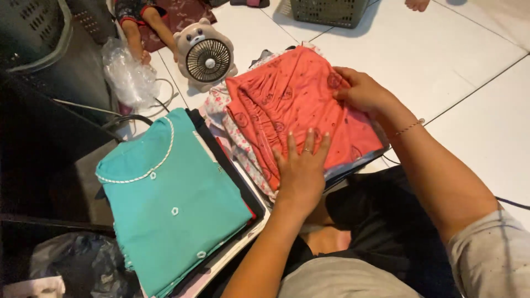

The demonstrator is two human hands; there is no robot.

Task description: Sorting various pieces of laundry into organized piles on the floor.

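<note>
A coral-red patterned garment (292,105) lies folded on top of a small stack of clothes on the white tiled floor. My left hand (301,168) rests flat on its near edge, fingers spread. At the garment's right side my right hand (361,91) presses down with its fingers curled over the fabric edge. Under the coral piece a white floral garment (229,124) shows at the left.
A teal folded top with white buttons (171,198) tops a second stack at the left. A small bear-shaped fan (205,55) stands behind, beside a crumpled clear plastic bag (130,74). A doll (146,27), a grey basket (328,11) and another person's foot (417,4) lie farther back.
</note>
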